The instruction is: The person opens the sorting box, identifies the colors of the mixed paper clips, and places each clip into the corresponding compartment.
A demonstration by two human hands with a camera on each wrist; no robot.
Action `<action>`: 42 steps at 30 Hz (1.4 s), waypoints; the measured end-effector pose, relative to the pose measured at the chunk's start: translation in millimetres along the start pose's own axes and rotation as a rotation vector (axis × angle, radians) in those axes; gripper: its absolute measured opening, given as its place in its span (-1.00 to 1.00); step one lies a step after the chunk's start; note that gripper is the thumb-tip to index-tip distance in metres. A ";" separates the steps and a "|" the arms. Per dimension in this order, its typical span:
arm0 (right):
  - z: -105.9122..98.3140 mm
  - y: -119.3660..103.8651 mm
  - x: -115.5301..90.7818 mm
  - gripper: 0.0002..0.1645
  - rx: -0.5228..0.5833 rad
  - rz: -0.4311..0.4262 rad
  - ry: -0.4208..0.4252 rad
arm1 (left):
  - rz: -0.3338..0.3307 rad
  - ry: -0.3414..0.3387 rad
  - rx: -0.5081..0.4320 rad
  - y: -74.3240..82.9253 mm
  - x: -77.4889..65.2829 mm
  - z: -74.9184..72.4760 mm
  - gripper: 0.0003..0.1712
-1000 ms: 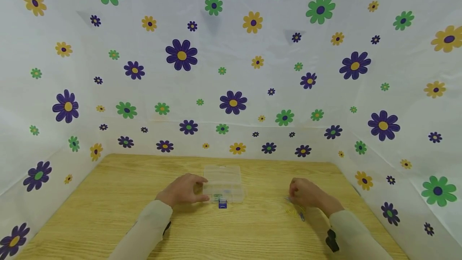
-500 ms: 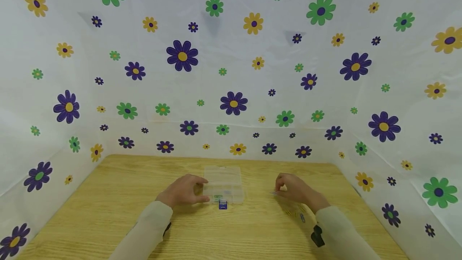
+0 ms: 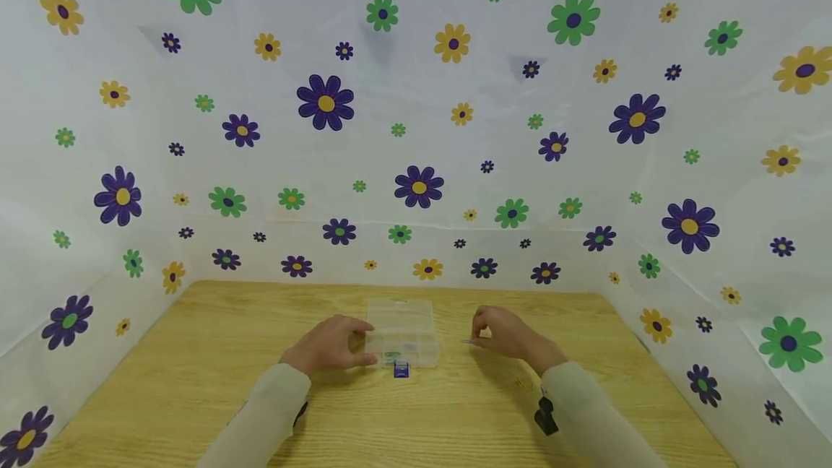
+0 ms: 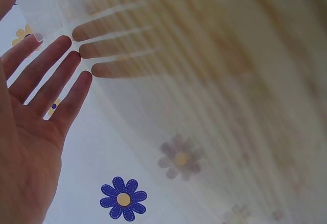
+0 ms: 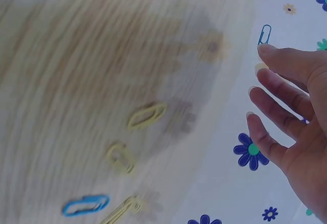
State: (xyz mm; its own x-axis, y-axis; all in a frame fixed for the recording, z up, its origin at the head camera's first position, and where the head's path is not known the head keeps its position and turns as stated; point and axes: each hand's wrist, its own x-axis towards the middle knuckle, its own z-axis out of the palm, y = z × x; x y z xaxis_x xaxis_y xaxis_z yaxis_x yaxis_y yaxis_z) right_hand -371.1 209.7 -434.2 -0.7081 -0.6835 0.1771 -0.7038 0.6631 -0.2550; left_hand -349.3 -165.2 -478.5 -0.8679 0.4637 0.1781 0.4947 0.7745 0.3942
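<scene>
My right hand [image 3: 510, 334] pinches a blue paper clip [image 5: 264, 34] between thumb and index fingertip, above the table to the right of a clear plastic compartment box [image 3: 425, 360]. My left hand [image 3: 329, 344] rests at the box's left side, thumb and index finger spread and touching its edge. Its other fingers look straight in the left wrist view. The box lid [image 3: 399, 314] stands open toward the back. Small green clips [image 3: 392, 357] lie in a front compartment, and something bluish [image 3: 409, 347] shows in another. At the box's front is a blue latch-like piece [image 3: 401, 370].
Several loose clips lie on the wooden table [image 3: 390, 425] at the right, partly under the right forearm: yellow paper clips [image 5: 146, 116] and another blue paper clip [image 5: 86, 205]. A white flower-printed sheet [image 3: 416, 143] encloses the table's back and sides.
My right hand has lifted the blue paper clip from beside the loose clips and moved left toward the box. The left hand and box have stayed in place.
</scene>
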 end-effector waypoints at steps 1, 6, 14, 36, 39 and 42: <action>0.4 -2.0 2.4 -0.87 -0.001 -0.001 -0.002 | 0.002 0.000 0.000 -0.2 -0.2 0.4 -0.20; 0.4 -12.7 14.9 -0.89 0.015 0.000 -0.006 | 0.002 -0.003 -0.001 -1.5 -0.3 2.2 -0.20; 2.6 -24.8 33.3 -0.91 -0.010 -0.006 -0.016 | 0.037 -0.008 -0.022 -2.8 1.0 0.9 -0.21; 26.4 -54.9 71.0 -0.92 -0.012 -0.040 -0.030 | 0.045 0.003 -0.004 -3.2 0.5 0.3 -0.21; 28.2 -57.8 74.2 -0.92 0.002 -0.026 -0.038 | 0.045 0.003 -0.010 -4.0 1.4 0.4 -0.20; 29.4 -59.4 76.2 -0.92 -0.004 -0.021 -0.040 | 0.039 0.001 -0.014 -4.2 1.7 0.7 -0.20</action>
State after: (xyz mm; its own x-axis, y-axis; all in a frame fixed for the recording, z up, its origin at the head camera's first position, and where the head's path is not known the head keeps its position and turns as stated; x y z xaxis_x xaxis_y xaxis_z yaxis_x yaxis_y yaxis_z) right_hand -381.7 109.3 -433.5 -0.6904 -0.7090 0.1439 -0.7187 0.6497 -0.2477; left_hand -352.8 -167.3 -480.5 -0.8480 0.4929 0.1950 0.5276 0.7497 0.3995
